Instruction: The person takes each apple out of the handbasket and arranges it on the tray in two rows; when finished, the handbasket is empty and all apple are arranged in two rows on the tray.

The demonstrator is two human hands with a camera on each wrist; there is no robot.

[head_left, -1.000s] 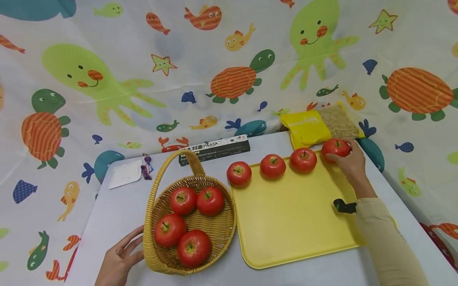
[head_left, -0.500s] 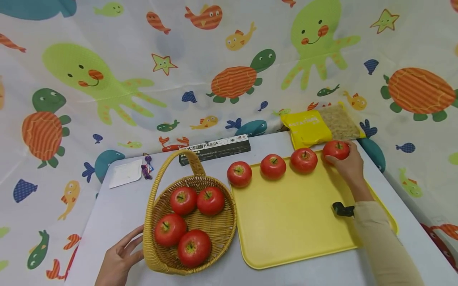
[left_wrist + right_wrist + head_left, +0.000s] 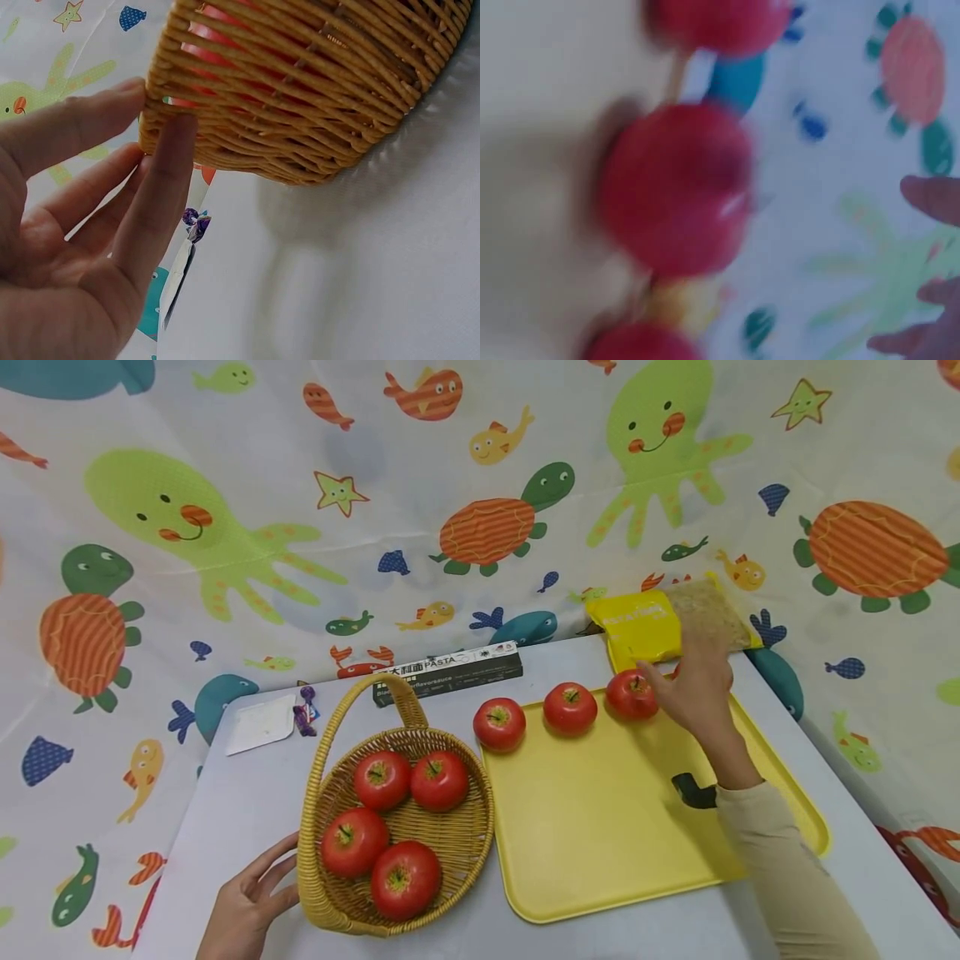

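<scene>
Four red apples (image 3: pixel 570 709) in a row along the far edge of the yellow tray (image 3: pixel 600 827). Over the rightmost, the right hand (image 3: pixel 697 693), blurred, fingers extended and released. To the left, four more apples (image 3: pixel 406 880) inside the wicker basket (image 3: pixel 456 843), touched by nearly straight fingers of the left hand (image 3: pixel 249 902). Far right, yellow bag (image 3: pixel 637 628).

Beige sleeve (image 3: pixel 783 868) and small black camera (image 3: pixel 696 792) at the right wrist.
The sleeve is long and light beige, with soft creases along the forearm and a straight cuff (image 3: pixel 744 800) that ends near the wrist, leaving the right hand (image 3: pixel 699 689) bare. The camera juts out beside the cuff, dark all over, short and bent, with a blunt end. The left hand (image 3: pixel 243 902) is bare too.
</scene>
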